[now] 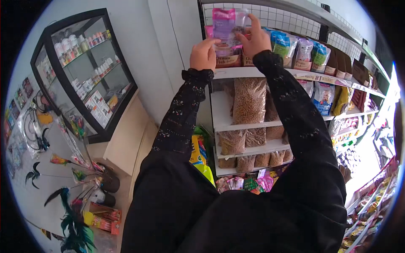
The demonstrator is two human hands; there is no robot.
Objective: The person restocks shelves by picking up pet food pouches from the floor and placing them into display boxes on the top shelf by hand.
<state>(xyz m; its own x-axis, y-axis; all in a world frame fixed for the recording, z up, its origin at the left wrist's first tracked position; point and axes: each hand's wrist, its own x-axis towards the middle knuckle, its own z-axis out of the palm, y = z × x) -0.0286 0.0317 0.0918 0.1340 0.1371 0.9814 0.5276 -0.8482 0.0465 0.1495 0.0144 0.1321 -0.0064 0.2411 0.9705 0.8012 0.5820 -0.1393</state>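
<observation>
A pink and purple pouch [223, 26] with a clear edge is held upright at the top shelf. My left hand [203, 55] is closed with its fingers at the pouch's lower left edge. My right hand [255, 39] grips the pouch's right side between thumb and fingers. Just below and behind the pouch is a brown display box [228, 61] lettered "Ocean Fish". To the right of my right hand stand blue and green pouches [282, 44] in similar boxes, and a white and purple pouch [304, 49].
Lower shelves hold clear bags of brown pellets [249, 101] and smaller bags [233, 141]. A black-framed glass cabinet [84, 71] with bottles stands at the left. Feather toys [71, 223] are near the lower left. More packets [371, 206] line a rack at the lower right.
</observation>
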